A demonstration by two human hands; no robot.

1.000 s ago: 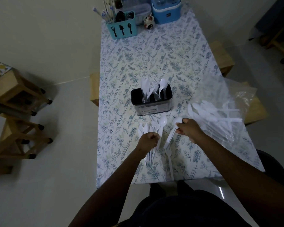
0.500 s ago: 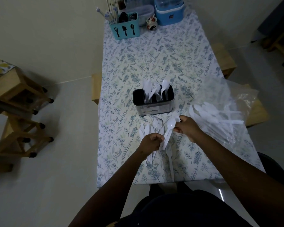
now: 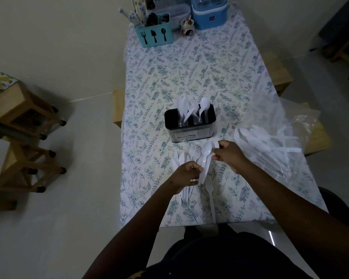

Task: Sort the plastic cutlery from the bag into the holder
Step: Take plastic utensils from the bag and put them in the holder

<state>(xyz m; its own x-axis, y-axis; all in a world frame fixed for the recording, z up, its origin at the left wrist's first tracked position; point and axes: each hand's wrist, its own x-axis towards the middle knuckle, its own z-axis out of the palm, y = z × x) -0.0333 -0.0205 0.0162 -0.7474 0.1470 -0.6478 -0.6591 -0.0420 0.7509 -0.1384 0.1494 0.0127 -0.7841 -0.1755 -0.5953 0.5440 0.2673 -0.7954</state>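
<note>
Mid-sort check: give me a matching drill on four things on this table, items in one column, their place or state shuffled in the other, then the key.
Things
1. black holder
2. plastic bag
3. single fork
4. white spoon

Places or states
A. pinched by the right hand, beside the left hand and its cutlery bundle
B. lying flat near the near edge of the table
C. on the table's right side, cutlery inside
D. mid-table, cutlery standing in it

Pairs: 1-D, 2-C, 3-B, 4-A
</note>
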